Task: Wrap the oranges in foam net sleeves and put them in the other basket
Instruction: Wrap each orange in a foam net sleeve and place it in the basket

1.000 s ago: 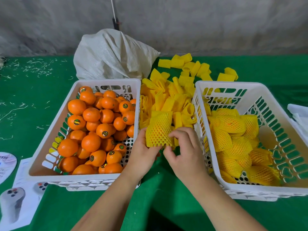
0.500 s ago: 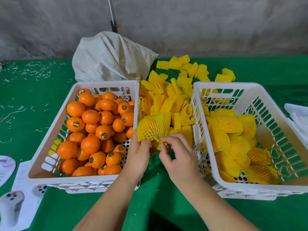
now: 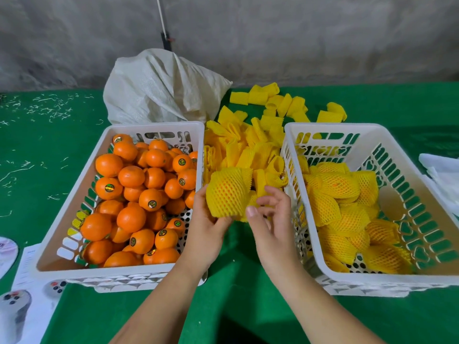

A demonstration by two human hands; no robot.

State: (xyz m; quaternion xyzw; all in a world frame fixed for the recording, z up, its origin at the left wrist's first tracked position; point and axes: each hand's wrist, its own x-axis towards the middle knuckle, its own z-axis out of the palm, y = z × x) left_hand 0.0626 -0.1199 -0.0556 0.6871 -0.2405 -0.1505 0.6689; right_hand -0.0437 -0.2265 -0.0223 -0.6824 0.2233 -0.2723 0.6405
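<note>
My left hand [image 3: 207, 227] holds an orange wrapped in a yellow foam net sleeve [image 3: 227, 192] between the two baskets. My right hand [image 3: 269, 219] hovers just right of it, fingers loosely spread, thumb near the sleeve's lower edge, gripping nothing. The left white basket [image 3: 74, 202] is full of bare oranges [image 3: 131, 217]. The right white basket [image 3: 422, 189] holds several sleeved oranges [image 3: 342, 207]. A heap of empty yellow sleeves [image 3: 250, 145] lies between and behind the baskets.
A white woven sack [image 3: 161, 88] stands behind the left basket. Papers and a printed leaflet [image 3: 22, 301] lie at the front left on the green table [image 3: 37, 135]. White cloth [image 3: 442, 175] sits at the right edge. A grey wall is behind.
The sleeve has been pulled fully over the orange. My right hand has let go of the sleeve's edge and opened. The wrapped orange has turned in my left hand.
</note>
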